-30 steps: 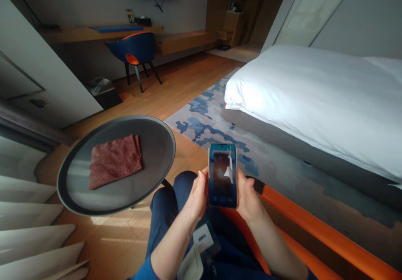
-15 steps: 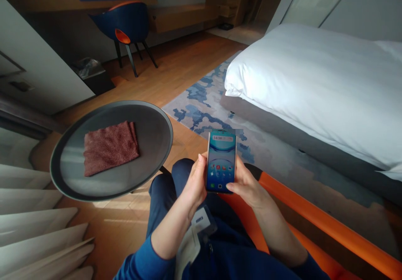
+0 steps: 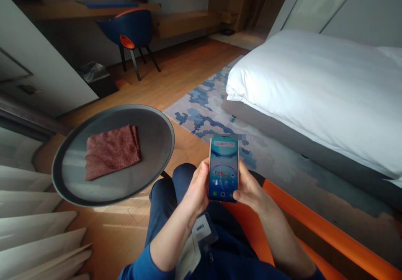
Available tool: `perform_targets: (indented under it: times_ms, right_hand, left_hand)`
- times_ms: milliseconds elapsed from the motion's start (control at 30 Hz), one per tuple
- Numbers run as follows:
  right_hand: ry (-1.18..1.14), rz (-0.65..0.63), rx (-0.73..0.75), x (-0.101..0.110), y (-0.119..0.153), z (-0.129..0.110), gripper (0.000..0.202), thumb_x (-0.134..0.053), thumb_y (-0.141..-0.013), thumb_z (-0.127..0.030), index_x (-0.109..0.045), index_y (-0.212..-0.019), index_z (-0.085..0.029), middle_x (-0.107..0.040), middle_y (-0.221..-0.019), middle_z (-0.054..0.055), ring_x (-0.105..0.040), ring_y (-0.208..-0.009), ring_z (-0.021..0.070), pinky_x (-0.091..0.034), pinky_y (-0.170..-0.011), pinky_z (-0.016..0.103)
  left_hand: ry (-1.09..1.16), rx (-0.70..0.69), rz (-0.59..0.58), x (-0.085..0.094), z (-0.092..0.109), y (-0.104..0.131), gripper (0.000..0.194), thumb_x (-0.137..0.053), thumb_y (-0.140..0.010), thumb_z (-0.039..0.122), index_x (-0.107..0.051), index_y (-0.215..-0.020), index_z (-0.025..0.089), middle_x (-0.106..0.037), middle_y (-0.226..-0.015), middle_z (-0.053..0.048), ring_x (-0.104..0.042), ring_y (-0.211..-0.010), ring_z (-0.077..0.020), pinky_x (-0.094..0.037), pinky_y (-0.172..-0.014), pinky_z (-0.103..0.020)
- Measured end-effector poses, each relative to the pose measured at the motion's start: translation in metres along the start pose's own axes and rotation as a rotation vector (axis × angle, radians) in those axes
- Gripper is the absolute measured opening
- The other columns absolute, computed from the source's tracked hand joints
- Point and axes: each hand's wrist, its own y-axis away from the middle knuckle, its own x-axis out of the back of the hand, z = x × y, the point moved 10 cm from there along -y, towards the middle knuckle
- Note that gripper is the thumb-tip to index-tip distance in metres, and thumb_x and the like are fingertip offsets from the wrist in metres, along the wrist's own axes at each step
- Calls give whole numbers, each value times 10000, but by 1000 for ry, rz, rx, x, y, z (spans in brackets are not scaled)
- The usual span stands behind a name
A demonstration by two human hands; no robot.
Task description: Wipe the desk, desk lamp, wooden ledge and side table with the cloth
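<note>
Blue-lit phone (image 3: 223,163) cradled between two hands

Out in front of the dark blue trousers (image 3: 162,198), the phone is held by its two long sides, its lit face turned to the wearer. By the left hand (image 3: 198,186) the left edge is clasped, the thumb laid along it. By the right hand (image 3: 251,188) the other side is gripped, and there, at the lower right corner, the thumb is planted! The fingers are closed in on the phone from both sides; how far they are curled behind it cannot be told. The time, 14:38, is displayed above app icons. Off to the left, well apart, a folded red-brown cloth (image 3: 112,152) is carried by a round, dark tabletop (image 3: 155,140).
</note>
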Motion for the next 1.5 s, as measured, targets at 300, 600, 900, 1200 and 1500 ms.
perform_targets:
  times_ms: [300, 600, 900, 1200, 1500]
  right_hand:
    - [454, 322, 226, 40, 11, -12, 850, -532, -810, -671, -177, -1501, -326, -292, -1505, 97, -343, -1360, 320, -419, -1047, 494]
    - [1113, 440, 522, 8, 17, -63, 652, -313, -866, -708, -410, -1401, -348, -198, -1537, 70, -214, -1408, 351, -261, -1096, 614]
    - [1205, 467, 560, 4, 20, -64, 669, -236, -887, -701, -444, -1370, -287, -194, -1543, 92, -170, -1424, 353, -221, -1103, 610]
    - [1206, 455, 548, 4, 21, -55, 673, -232, -886, -705, -448, -1364, -283, -193, -1546, 92, -168, -1427, 353, -221, -1103, 614]
    - [1217, 438, 510, 2, 14, -53, 698, -214, -871, -718, -449, -1367, -286, -138, -1557, 95, -125, -1428, 372, -207, -1095, 648]
  left_hand:
    - [-9, -9, 24, 1, 10, 6, 554, -576, -805, 628, -600, -1083, 149, -677, -1036, -108, -617, -1004, -255, -486, -868, -352]
    - [-2, -23, 4, 0, 9, 9, 565, -535, -831, 627, -600, -1133, 154, -650, -1140, -118, -534, -1169, -273, -438, -963, -361]
    - [14, -20, 9, 1, 9, 15, 604, -528, -826, 642, -580, -1172, 150, -638, -1188, -130, -500, -1222, -290, -420, -998, -386]
    - [16, -20, 17, -1, 12, 17, 594, -500, -837, 648, -586, -1155, 153, -655, -1167, -122, -528, -1191, -287, -422, -995, -386]
    - [34, -1, 31, 3, 7, 15, 592, -509, -830, 652, -580, -1145, 155, -644, -1184, -122, -499, -1229, -292, -425, -992, -389]
